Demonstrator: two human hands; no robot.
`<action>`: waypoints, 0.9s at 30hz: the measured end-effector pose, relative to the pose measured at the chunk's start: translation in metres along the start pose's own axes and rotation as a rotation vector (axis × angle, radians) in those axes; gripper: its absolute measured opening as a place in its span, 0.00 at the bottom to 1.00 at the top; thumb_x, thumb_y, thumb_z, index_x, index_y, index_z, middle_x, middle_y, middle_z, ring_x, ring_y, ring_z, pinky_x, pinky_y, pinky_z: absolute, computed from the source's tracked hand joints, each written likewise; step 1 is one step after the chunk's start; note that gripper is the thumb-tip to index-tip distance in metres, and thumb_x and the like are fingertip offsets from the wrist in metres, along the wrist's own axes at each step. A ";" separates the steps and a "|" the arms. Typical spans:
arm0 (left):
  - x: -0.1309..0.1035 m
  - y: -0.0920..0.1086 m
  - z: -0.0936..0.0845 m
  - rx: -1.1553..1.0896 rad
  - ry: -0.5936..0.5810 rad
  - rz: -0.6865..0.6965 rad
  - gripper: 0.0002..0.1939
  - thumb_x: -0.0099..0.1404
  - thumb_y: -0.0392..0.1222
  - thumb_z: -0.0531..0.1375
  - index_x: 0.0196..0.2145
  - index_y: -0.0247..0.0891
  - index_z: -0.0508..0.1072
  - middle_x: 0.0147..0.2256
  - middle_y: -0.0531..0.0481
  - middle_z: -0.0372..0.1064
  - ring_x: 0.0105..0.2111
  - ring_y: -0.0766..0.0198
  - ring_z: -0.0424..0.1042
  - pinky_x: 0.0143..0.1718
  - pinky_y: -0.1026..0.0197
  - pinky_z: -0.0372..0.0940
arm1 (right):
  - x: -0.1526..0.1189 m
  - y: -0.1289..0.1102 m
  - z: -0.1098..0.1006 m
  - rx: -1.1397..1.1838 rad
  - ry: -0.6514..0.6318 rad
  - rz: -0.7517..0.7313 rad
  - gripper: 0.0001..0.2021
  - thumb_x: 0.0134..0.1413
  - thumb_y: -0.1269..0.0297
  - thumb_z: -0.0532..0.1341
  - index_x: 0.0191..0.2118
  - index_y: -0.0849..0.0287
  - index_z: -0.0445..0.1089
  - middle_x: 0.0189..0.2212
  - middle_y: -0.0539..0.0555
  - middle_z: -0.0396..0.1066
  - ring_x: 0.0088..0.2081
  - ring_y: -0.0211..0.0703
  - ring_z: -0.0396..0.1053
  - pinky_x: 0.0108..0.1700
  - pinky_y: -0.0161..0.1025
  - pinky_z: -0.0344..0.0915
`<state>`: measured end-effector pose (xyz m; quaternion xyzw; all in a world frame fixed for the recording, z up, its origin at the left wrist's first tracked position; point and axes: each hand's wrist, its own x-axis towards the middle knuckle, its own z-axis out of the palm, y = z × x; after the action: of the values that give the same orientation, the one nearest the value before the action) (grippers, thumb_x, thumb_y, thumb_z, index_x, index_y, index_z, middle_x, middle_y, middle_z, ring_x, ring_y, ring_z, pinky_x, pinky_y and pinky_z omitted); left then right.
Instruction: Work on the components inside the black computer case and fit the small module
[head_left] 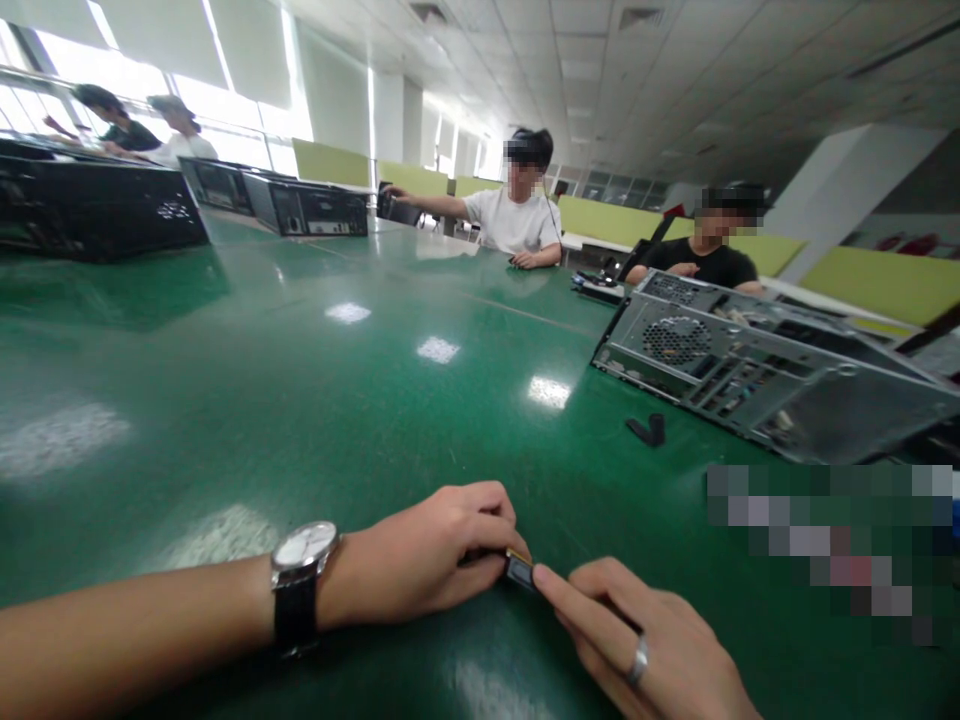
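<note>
The left hand [442, 545] is pinching a small, dark, rectangular piece [520, 571] toward the near edge of the glossy green desk [360, 400] while the right hand [645, 635] is touching its other end, pinching or not being unclear, this two-handed step seemingly calling for steady contact next.

No lettering, label, brand or number is legible here.

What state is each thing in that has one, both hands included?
Small dark rectangular piece with yellowish edge: held.
Left hand: pinching one end of it.
Right hand: fingertip at the other end, grip unclear.
Round silver watch with black strap: fastened on left wrist.
Silver metal ring: worn on right hand.
V-shaped black strip: lying untouched on glossy green table.
Grey metal computer case: resting there, untouched.
</note>
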<state>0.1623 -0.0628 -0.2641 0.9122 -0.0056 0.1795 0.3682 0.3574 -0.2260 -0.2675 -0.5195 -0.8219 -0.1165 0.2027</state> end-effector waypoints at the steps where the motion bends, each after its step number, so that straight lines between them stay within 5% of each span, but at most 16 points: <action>1: 0.000 0.000 0.000 0.000 -0.001 0.000 0.12 0.68 0.28 0.57 0.44 0.34 0.77 0.41 0.45 0.68 0.40 0.63 0.70 0.43 0.63 0.66 | 0.000 0.000 0.001 -0.001 -0.003 -0.003 0.18 0.71 0.71 0.48 0.60 0.57 0.66 0.32 0.52 0.75 0.26 0.34 0.73 0.26 0.30 0.68; 16: 0.002 0.001 -0.002 0.009 -0.009 0.008 0.11 0.68 0.26 0.56 0.43 0.29 0.77 0.41 0.43 0.68 0.41 0.63 0.70 0.43 0.64 0.65 | -0.005 0.000 0.004 0.025 0.005 0.010 0.18 0.70 0.72 0.49 0.60 0.59 0.67 0.34 0.52 0.74 0.28 0.34 0.73 0.27 0.31 0.67; 27: 0.001 -0.003 0.002 0.007 -0.006 0.040 0.10 0.68 0.28 0.58 0.45 0.33 0.76 0.42 0.45 0.68 0.41 0.63 0.70 0.45 0.64 0.67 | -0.001 0.000 0.001 -0.012 0.039 -0.029 0.17 0.70 0.72 0.49 0.56 0.59 0.70 0.32 0.52 0.75 0.26 0.32 0.73 0.26 0.28 0.67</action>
<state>0.1647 -0.0618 -0.2673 0.9137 -0.0242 0.1841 0.3614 0.3575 -0.2267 -0.2688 -0.5062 -0.8246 -0.1345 0.2137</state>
